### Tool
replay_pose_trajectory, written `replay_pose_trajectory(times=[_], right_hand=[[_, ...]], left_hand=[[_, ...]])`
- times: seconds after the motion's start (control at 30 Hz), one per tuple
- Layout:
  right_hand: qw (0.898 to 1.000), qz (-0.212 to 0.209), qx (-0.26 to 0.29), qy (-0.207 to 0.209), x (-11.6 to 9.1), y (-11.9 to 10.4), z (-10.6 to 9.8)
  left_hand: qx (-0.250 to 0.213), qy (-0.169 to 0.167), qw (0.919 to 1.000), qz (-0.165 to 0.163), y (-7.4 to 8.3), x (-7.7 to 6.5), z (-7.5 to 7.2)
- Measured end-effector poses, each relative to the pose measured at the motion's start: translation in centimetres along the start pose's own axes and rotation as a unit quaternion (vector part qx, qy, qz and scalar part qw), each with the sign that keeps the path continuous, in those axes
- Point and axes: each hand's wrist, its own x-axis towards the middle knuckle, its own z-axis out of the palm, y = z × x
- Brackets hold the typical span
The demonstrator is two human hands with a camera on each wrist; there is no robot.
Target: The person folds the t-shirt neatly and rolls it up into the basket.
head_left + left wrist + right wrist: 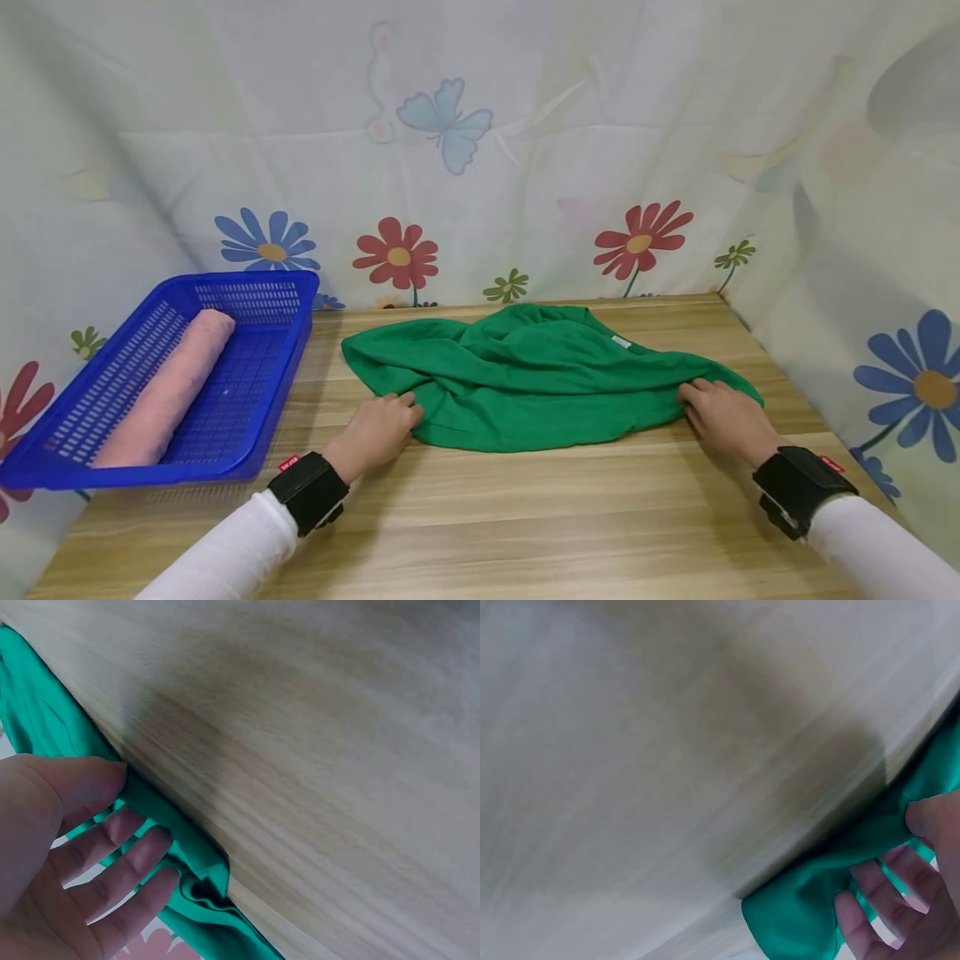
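Observation:
A crumpled green shirt [525, 367] lies spread sideways over the wooden table, a small white label [622, 342] showing near its back right edge. At its front left edge my left hand [382, 429] pinches the fabric between thumb and fingers; in the left wrist view the thumb [94, 780] presses on the green cloth, the other fingers loosely bent. My right hand [727, 417] pinches the shirt near its right end. The right wrist view has that thumb [930, 817] on a fold of the cloth, with the index finger partly hidden.
To the left stands a blue plastic basket [258, 417] with a rolled pink cloth [168, 387] inside. A flower-printed curtain [525, 192] closes off the back and both sides of the wooden table [525, 517].

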Motion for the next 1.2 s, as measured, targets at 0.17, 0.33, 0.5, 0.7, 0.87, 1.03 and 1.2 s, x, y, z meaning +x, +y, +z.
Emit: replay_pose_trajectory(times=[0.17, 0.33, 0.5, 0.7, 0.87, 1.03, 1.2], right_hand=[[0.999, 0.024, 0.039, -0.029, 0.7, 0.2, -1.0], [0.996, 0.038, 0.07, -0.029, 1.4, 0.5, -2.1], [0.994, 0.053, 0.095, -0.027, 2.0, 0.9, -2.6], [0.992, 0.047, 0.115, -0.029, 3.0, 1.0, -3.5], [0.986, 0.039, 0.147, -0.062, 4.2, 0.9, -4.6], [0.99, 0.02, 0.125, -0.067, 5.6, 0.9, -4.7], [0.996, 0.014, 0.057, -0.062, 6.7, 0.9, -3.4]], left_hand=[[-0.005, -0.004, 0.9999, -0.014, -0.4, -0.2, 0.0], [-0.011, -0.016, 0.9992, -0.036, -0.9, -0.5, -0.6], [-0.007, -0.019, 0.9985, -0.051, -1.7, -0.8, -1.7], [0.003, 0.017, 0.9965, -0.081, -2.6, -1.2, -3.9], [0.002, 0.014, 0.9942, -0.106, -3.4, -1.4, -5.3], [0.003, 0.006, 0.994, -0.109, -3.8, -1.4, -5.7], [-0.007, 0.008, 0.9936, -0.113, -3.9, -1.1, -5.0]])
